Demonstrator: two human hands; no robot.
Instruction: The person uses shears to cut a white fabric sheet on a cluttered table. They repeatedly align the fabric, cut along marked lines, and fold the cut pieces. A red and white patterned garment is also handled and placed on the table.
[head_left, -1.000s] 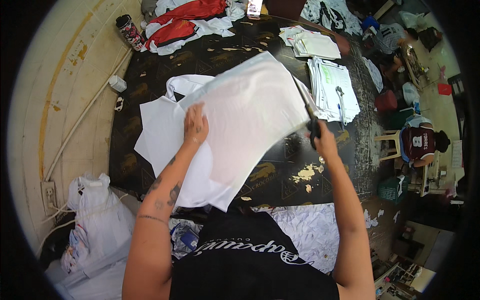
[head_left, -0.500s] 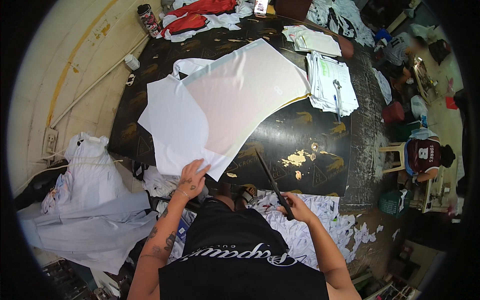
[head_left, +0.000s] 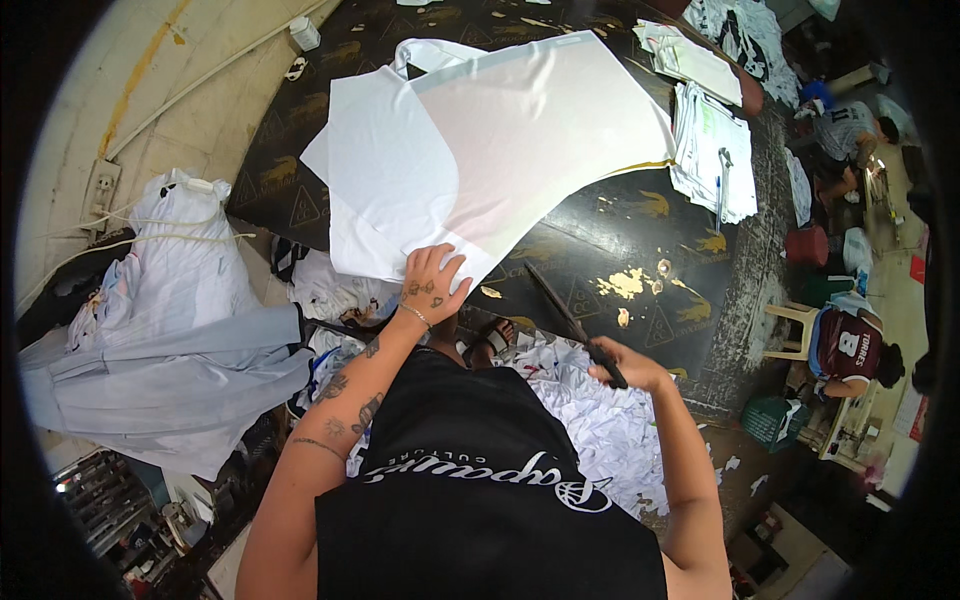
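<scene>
We see our left hand [head_left: 432,285] pressing flat, fingers spread, on the near corner of the white fabric sheets [head_left: 480,150] stacked on the dark worktable [head_left: 620,230]. Our right hand [head_left: 628,368] grips what look like long black scissors [head_left: 575,325], near the table's near edge.

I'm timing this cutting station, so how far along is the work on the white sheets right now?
Done, by the look of it: a heap of white offcuts lies below the table edge. In hand: the left hand presses the near corner of the white sheets, and the right hand holds black scissors beside them, not in them. The visible near edge shows no cut.
</scene>
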